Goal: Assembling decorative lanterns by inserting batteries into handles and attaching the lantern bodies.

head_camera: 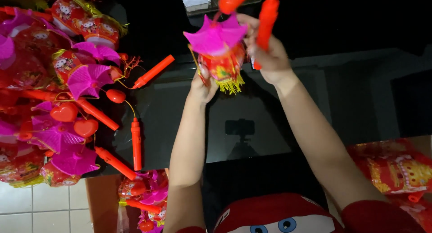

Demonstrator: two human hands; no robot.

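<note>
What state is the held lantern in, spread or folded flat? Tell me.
Spread: the lantern bulges round below its pink top, gripped by the left hand and right hand.

Pink-topped red lantern (220,53), upright, held aloft

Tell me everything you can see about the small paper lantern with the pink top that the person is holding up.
The small paper lantern with the pink pleated top is held up over the dark glossy table. Its pink top fans out in points; below it sits a red and yellow printed body, which looks like thin foil or paper, with a yellow fringe at the bottom. The left hand grips its lower side; the right hand touches its other side while holding an orange-red plastic handle stick. It is tilted slightly.
</note>
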